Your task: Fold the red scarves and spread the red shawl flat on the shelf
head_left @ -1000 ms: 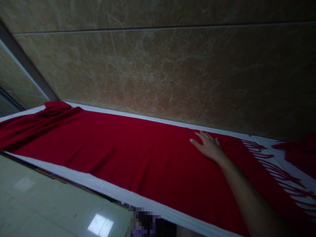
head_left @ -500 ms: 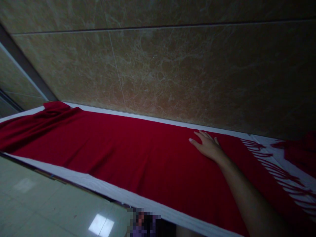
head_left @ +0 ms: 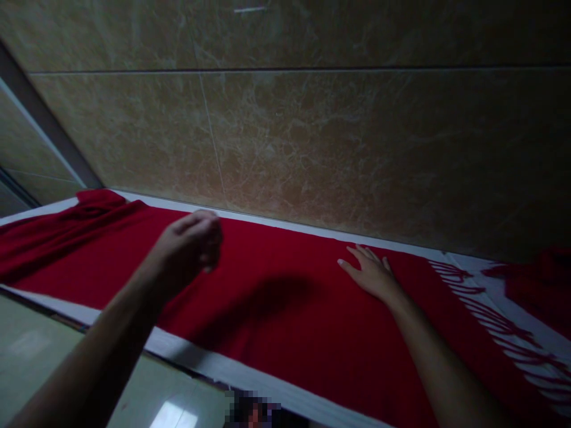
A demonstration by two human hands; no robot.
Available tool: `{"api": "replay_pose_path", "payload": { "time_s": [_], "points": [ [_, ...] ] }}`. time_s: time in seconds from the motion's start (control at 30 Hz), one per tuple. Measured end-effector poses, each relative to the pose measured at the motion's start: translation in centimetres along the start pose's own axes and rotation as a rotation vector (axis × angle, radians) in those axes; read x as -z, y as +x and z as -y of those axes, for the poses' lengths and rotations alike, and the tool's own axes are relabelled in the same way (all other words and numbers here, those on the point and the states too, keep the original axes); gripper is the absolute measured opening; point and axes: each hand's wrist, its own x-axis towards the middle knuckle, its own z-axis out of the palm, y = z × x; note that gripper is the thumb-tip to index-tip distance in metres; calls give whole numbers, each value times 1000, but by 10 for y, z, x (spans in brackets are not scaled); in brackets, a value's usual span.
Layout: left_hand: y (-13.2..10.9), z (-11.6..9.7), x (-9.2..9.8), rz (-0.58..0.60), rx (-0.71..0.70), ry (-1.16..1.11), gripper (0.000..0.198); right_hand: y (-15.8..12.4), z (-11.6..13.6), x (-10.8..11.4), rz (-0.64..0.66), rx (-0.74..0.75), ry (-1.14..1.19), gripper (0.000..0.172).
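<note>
A long red fringed cloth (head_left: 276, 309) lies spread along a white-topped table (head_left: 232, 364); its left end is bunched in folds and its tasselled end is at the right. My right hand (head_left: 368, 273) rests flat on the cloth near the far edge, fingers spread. Over the left-middle part, my left hand (head_left: 196, 241) hangs in the air with fingers curled together, casting a shadow on the cloth. Its fingers are blurred, and whether they hold anything is hidden.
Beyond the table rises a brown marbled tile wall (head_left: 303, 137). Another heap of red cloth (head_left: 542, 288) lies at the far right. A pale tiled floor (head_left: 40, 362) shows at the lower left.
My left hand and forearm have come into view from the lower left, above the cloth. My right hand stays in place on the cloth; the view has tilted slightly.
</note>
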Motion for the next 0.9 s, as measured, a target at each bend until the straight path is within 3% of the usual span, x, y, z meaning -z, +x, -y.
{"api": "replay_pose_path", "payload": {
  "time_s": [0.07,0.17,0.23,0.3,0.4,0.47,0.57,0.7,0.9],
  "points": [
    [31,5,-43,192,2,-178,42,1,-1,-1,-4,7,-1,61],
    [63,24,-113,475,-5,-117,37,1,-2,-2,2,12,7,65],
    [74,42,-148,580,11,-53,25,2,-3,-2,-4,10,5,64],
    [78,61,-169,630,10,17,15,2,-3,-3,-16,5,-3,62],
    [79,81,-177,663,-8,39,12,3,-3,-4,-28,11,-8,62],
    [78,87,-174,625,-4,-16,15,3,-3,-3,-26,9,-8,62],
    [77,89,-169,556,44,-93,26,3,-1,-1,0,-6,-19,63],
    [75,88,-168,562,95,-97,33,2,0,0,1,-1,-22,63],
    [77,91,-171,594,86,-76,20,1,1,-1,-123,33,45,56]
  ]
}}
